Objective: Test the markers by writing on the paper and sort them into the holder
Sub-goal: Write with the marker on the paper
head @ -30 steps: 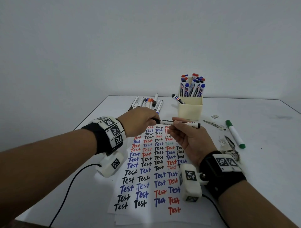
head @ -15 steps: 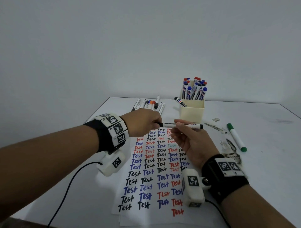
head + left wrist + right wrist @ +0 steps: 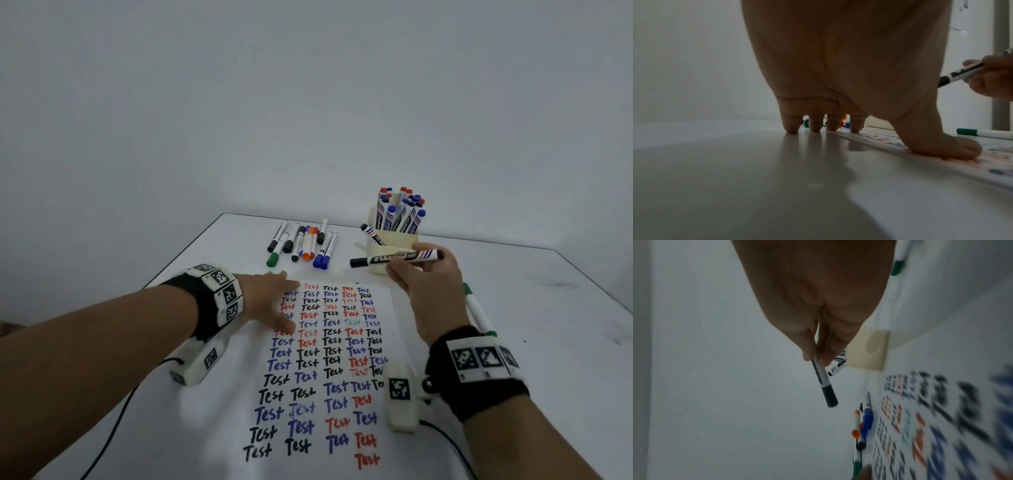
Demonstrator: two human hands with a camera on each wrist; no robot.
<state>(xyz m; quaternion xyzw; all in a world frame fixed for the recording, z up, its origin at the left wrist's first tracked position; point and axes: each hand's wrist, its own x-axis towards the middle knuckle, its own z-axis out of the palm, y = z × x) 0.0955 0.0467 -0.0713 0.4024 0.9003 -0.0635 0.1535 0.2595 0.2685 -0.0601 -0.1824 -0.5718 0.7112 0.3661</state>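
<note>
White paper (image 3: 342,359), crowded with rows of "Test" in black, blue and red, lies pinned at its 10 o'clock corner by the left hand (image 3: 270,301), fingers straight and spread, thumb (image 3: 947,149) flat on the sheet and fingertips (image 3: 791,128) on the table (image 3: 102,394). At 12 o'clock from that hand a loose row of markers (image 3: 305,245) waits on the table. Further right, the right hand (image 3: 424,291) pinches a black marker (image 3: 397,257) by the rear half of its barrel, cap on, lying near level in the air over the paper's 1 o'clock corner, just in front of the cream holder (image 3: 394,245), already packed with capped markers. The marker looks light, rigid and smooth-skinned, likely slick, so a grip on the middle of the barrel should control it best, with the cap end left free for pulling. A green marker (image 3: 478,311) lies at 3 o'clock of the sheet.
</note>
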